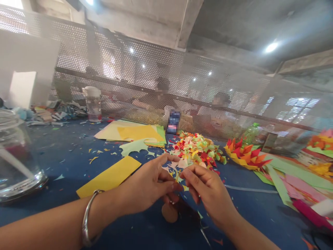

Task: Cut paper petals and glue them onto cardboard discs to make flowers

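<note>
My left hand (148, 185), with a silver bangle at the wrist, comes in from the left, its index finger stretched forward and thumb and other fingers closed. A thin yellow strip (177, 175) rises at its fingertips, apparently pinched there. Opposite, my right hand (205, 185) has thumb and index finger pressed together close to the strip; what they grip is too small to make out. Just below my left fingers shows a round tan disc (169, 212); whether it is held or lies on the table cannot be told. A yellow paper rectangle (109, 176) lies beside my left wrist.
Beyond my hands is a heap of colourful paper pieces (197, 147), with stacked paper sheets (137, 132) to its left. Folded paper flowers (246, 154) sit right. A glass jar (15, 156) and lidded cup (93, 104) stand left. People sit behind the perforated screen (117, 69).
</note>
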Tool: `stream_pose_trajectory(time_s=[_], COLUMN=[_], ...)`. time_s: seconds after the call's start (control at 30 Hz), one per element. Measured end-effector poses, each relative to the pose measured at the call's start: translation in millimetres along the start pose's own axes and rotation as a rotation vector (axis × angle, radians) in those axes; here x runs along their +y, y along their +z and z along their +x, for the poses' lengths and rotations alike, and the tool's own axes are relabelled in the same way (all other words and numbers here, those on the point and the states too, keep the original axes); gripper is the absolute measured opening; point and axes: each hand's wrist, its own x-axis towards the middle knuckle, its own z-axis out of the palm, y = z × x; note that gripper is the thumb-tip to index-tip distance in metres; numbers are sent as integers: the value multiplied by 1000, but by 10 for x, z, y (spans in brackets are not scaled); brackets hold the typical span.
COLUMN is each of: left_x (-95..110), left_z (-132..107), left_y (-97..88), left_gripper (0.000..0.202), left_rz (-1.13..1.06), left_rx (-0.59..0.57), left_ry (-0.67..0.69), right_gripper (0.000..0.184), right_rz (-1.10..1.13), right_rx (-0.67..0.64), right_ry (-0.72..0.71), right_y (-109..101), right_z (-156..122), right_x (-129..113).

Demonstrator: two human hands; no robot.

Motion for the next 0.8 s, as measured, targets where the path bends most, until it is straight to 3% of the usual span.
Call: stream_pose_trajectory(time_s=[0.3,0.5,0.8], left_x=[-21,-88,38], left_z=[6,9,-68], left_y=[27,-18,6], left_gripper=[57,53,63], left_rz=[1,232,545], left_rx=[62,105,141], left_ry=[25,100,181], right_gripper=[32,31,29], right_rz=[8,19,25], right_rx=[-50,-62,-51], right_ry=[23,32,32], right_y=[14,28,28], right_z=[-12,-14,-8], right_x=[-18,-17,3])
